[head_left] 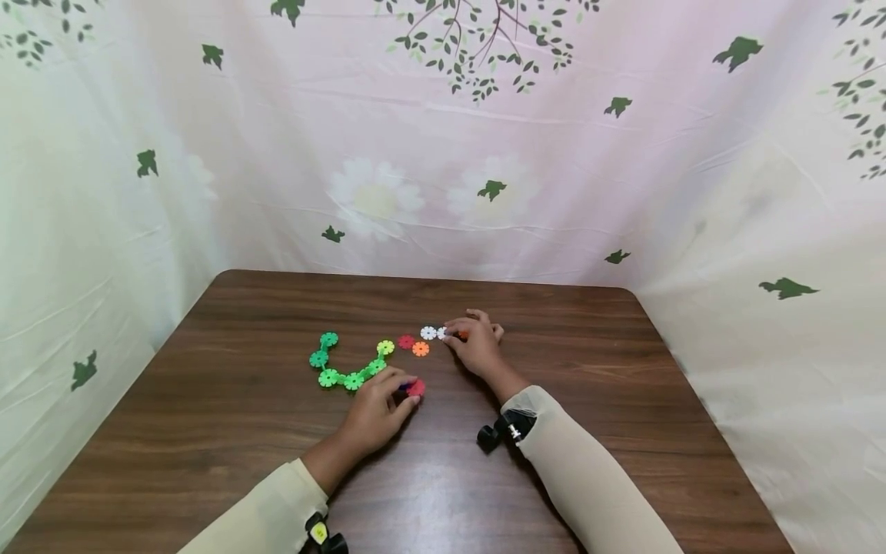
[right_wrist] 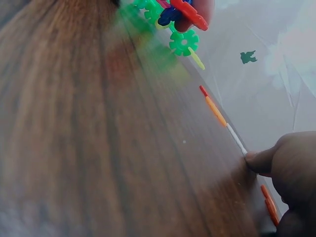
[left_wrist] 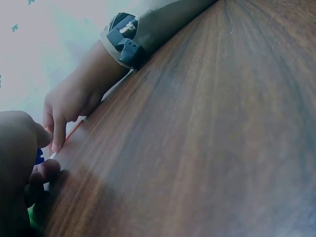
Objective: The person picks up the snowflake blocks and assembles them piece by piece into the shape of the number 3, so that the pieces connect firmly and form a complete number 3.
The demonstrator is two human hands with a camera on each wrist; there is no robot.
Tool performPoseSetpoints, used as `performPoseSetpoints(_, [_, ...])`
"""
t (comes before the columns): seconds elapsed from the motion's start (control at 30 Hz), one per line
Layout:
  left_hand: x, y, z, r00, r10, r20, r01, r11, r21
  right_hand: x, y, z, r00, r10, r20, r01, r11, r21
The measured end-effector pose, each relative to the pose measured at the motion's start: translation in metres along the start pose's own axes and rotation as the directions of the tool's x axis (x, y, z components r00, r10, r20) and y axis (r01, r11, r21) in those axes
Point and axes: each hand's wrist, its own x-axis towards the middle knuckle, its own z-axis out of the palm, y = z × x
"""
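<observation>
My left hand [head_left: 376, 408] pinches a red notched plastic disc [head_left: 416, 388] joined to a blue disc [right_wrist: 169, 16], held just above the table. Near it curves a chain of interlocked green discs [head_left: 354, 382], ending in a yellow-green disc [head_left: 385, 348]. Farther right, my right hand [head_left: 477, 344] has thumb and fingertip around the edge of a white disc [head_left: 441, 333] lying on the table, partly covered by the fingers. Just left of that lies another white disc [head_left: 428, 332].
A red disc [head_left: 406, 342] and an orange disc [head_left: 421, 348] lie flat between the chain and the white discs. Another orange disc [head_left: 464, 334] is partly hidden beneath my right hand. The brown wooden table [head_left: 277, 300] meets a printed curtain [head_left: 415, 154] behind.
</observation>
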Motion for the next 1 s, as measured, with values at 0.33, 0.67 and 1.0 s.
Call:
performPoseSetpoints(0.33, [0.001,0.0,0.0,1.0,-0.005,0.003,0.005,1.0,-0.01,0.002,-0.002,0.0,0.999,0.013,-0.033,-0.013,1.0,-0.002])
performPoseSetpoints(0.67, [0.001,-0.003,0.002,1.0,0.002,-0.003,-0.003,1.0,-0.018,0.001,-0.002,-0.001,1.0,0.005,-0.021,-0.005,1.0,-0.007])
performPoseSetpoints(1.0, [0.0,-0.015,0.007,0.988,0.143,-0.063,-0.146,0.988,-0.041,-0.003,-0.001,-0.001,0.998,-0.023,-0.05,0.024,1.0,0.02])
